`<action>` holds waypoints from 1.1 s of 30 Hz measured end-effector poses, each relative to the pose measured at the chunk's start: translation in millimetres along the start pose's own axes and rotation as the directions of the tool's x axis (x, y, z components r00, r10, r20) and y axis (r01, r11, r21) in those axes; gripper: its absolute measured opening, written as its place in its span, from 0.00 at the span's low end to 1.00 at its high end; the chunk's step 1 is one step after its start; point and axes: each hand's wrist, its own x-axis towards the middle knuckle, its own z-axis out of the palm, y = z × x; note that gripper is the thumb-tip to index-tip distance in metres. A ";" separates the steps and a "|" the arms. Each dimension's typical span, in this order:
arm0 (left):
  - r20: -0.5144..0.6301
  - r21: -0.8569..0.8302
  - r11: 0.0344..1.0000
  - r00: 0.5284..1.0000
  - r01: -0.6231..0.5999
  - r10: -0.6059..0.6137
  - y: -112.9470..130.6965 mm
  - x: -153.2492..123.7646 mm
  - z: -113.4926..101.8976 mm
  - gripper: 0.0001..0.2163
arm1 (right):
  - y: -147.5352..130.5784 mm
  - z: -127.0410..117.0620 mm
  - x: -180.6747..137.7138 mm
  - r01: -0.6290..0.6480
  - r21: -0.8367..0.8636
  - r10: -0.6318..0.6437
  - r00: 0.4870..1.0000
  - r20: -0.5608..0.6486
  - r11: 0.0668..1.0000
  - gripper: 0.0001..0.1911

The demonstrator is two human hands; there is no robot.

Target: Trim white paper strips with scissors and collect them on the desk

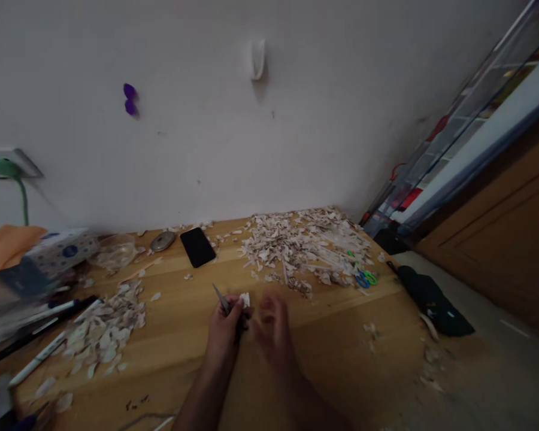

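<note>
Below the phone (197, 246), my left hand (224, 332) clamps a knife (220, 297) and a light, likely slippery white piece (245, 299) (pinch its sides); my blurred right hand (272, 323) is loosely open.

Wooden table (341, 335) with pale scrap heaps (303, 245), black phone (197, 246), scissors (365, 279), pens (40, 358)

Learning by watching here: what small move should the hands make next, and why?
Probably bring the right hand in to steady the white piece at the fingertips of the left hand, since that hand also grips the blade and the right hand hovers close beside it.
</note>
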 end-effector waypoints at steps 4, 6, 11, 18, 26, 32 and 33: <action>-0.010 -0.085 0.996 1.000 0.001 -0.002 1.4 1.7 -1.9 0.17 | 12.9 21.5 -0.2 -0.057 -0.144 0.085 0.977 0.198 0.988 0.23; -0.047 -0.167 0.986 0.999 0.005 -0.013 2.5 3.1 -4.1 0.16 | 10.8 20.1 6.2 -0.085 -0.193 0.123 0.974 0.193 0.977 0.20; -0.098 -0.306 0.952 0.994 0.006 -0.038 8.2 5.8 -9.5 0.16 | 8.0 14.7 11.2 0.156 -0.281 -0.005 0.882 0.471 0.947 0.11; -0.104 -0.231 0.970 0.993 -0.076 0.053 5.4 -2.7 -2.5 0.13 | 12.6 18.6 15.0 0.262 -0.212 -0.098 0.813 0.574 0.942 0.20; -0.271 -0.315 0.880 0.922 -0.356 0.276 24.0 12.8 -15.6 0.14 | 22.5 7.5 14.5 0.107 -0.399 0.080 0.902 0.424 0.911 0.15; -0.402 -0.238 0.853 0.847 -0.464 0.349 25.7 22.5 -25.5 0.17 | 33.9 7.4 12.7 -0.024 -0.268 0.092 0.966 0.242 0.963 0.16; -0.387 -0.188 0.875 0.852 -0.447 0.352 21.7 20.8 -23.7 0.17 | 33.1 7.3 14.6 -0.047 -0.200 0.091 0.972 0.218 0.979 0.16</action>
